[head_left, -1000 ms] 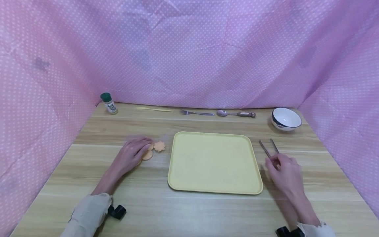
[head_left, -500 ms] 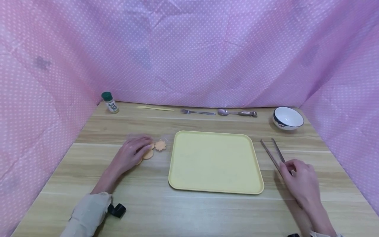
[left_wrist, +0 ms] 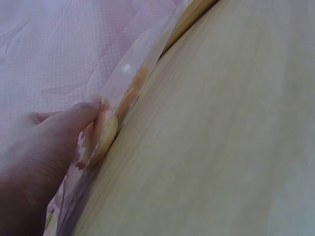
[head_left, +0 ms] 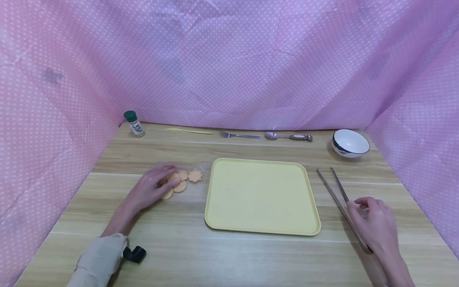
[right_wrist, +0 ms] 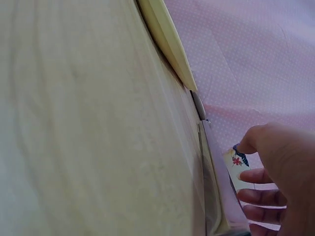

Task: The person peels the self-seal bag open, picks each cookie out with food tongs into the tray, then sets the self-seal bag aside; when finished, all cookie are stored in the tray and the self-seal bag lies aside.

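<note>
Toward the left, my left hand point(head_left: 152, 185) rests on a clear plastic bag point(left_wrist: 142, 54) holding several flat pale orange rounds point(head_left: 180, 186). One piece has a scalloped, flower-like edge point(head_left: 195, 175). The left wrist view has the thumb reaching the bag, its other fingers mostly hidden. A pair of metal tongs point(head_left: 333, 194) lies on the table at the right, tips pointing away from me and arms spread. My right hand point(head_left: 374, 223) is just right of the tongs. In the right wrist view its fingers are bent loosely, apart from the tongs point(right_wrist: 219, 182), with nothing in them.
A pale yellow tray point(head_left: 261, 197) lies between the hands. Along the back stand or lie a green-capped shaker point(head_left: 134, 124), a yellow knife point(head_left: 188, 130), a fork point(head_left: 240, 136), a spoon point(head_left: 288, 136) and a white bowl point(head_left: 350, 142). Pink dotted cloth point(head_left: 229, 67) surrounds the table.
My right hand has slid back and to the right along the tongs and come off them. My left hand has shifted slightly left, uncovering more of the rounds.
</note>
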Motion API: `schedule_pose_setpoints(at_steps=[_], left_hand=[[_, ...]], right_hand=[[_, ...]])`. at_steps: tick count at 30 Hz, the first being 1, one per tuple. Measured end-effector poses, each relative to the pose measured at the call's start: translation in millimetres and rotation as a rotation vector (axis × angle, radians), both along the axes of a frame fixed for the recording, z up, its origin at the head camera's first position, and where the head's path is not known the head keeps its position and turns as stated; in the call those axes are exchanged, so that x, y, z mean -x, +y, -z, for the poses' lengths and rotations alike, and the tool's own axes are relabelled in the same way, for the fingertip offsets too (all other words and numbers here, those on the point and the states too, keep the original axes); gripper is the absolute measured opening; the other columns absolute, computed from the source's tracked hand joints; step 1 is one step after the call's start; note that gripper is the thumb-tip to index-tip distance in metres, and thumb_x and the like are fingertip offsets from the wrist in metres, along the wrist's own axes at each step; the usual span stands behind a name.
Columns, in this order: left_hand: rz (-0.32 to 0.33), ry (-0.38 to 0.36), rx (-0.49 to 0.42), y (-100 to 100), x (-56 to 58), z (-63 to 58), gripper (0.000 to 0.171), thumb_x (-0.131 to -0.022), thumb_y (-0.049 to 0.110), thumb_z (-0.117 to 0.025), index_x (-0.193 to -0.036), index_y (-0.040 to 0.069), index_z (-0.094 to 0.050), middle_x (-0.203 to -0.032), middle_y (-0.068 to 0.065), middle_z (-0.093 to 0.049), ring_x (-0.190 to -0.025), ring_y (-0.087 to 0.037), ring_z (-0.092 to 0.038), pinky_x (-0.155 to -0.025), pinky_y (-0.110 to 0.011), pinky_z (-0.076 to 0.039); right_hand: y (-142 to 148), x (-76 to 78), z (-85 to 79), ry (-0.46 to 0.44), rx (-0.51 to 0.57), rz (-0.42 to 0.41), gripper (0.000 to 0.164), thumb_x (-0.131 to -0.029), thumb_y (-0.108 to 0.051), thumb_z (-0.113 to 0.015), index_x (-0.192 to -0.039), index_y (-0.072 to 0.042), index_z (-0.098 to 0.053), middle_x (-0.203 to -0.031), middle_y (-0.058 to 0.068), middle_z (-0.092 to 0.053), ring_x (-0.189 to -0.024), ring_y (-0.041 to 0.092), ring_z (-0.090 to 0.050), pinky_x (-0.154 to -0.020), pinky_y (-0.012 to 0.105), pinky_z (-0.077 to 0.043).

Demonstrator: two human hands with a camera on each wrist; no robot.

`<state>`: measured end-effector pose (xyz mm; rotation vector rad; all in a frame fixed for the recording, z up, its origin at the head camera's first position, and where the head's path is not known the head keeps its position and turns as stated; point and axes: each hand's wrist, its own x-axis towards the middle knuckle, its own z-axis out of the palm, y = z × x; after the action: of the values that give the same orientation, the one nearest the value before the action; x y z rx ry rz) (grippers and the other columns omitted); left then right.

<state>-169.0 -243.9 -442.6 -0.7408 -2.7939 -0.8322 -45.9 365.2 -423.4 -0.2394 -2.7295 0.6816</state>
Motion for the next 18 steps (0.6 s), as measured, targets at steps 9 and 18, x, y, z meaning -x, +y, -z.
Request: schedule_pose_setpoints(at_steps=[9,18], left_hand=[[-0.004,-0.026,0.0,-0.9,-0.7,0.5,0.053,-0.102,0.038,-0.067,-0.145,0.007,-0.06,-0.152,-0.017,-0.052,-0.145,-0.042,-0.039,-0.115,-0.067,-0.029],[0.005,-0.027,-0.008,-1.8,0.1,1.6,0.053,-0.101,0.035,-0.069,-0.144,0.006,-0.061,-0.15,-0.018,-0.054,-0.14,-0.042,-0.046,-0.114,-0.065,-0.034]], right_hand=[[3.0,-3.4,4.3,-0.098,-0.015,-0.006,0.055,-0.101,-0.034,-0.066,-0.124,0.014,-0.055,-0.111,0.038,-0.055,-0.102,0.054,-0.048,-0.079,0.065,-0.041],[3.5,-0.9,5.0,-0.191,-0.013,0.011,0.068,-0.102,-0.045,-0.062,-0.131,0.016,-0.049,-0.116,0.04,-0.057,-0.107,0.054,-0.047,-0.079,0.07,-0.043]])
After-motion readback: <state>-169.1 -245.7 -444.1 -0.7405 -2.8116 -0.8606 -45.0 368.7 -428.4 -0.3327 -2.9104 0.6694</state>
